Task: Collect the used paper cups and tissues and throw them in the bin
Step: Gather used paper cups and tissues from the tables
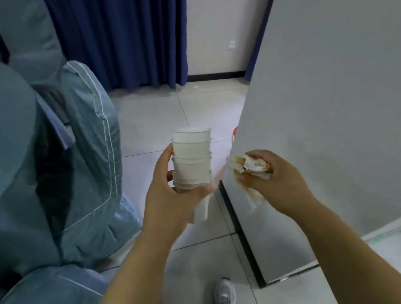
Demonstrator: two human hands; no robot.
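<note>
My left hand [172, 195] grips a stack of several nested white paper cups [192, 163], held upright in front of me over the tiled floor. My right hand [274, 174] holds a crumpled bunch of stained tissues [250, 167], some of it hanging below the fingers. The two hands are level with each other, a short gap between them. A small red patch [234, 132] shows on the floor past the corner of the white wall; what it is cannot be told. No bin is clearly in view.
Chairs in blue-grey covers [40, 177] fill the left side. A white wall corner [318, 107] with a dark skirting stands close on the right. Dark blue curtains [122, 32] hang at the back. A tiled passage [161, 110] runs between them; my shoe [225, 297] is below.
</note>
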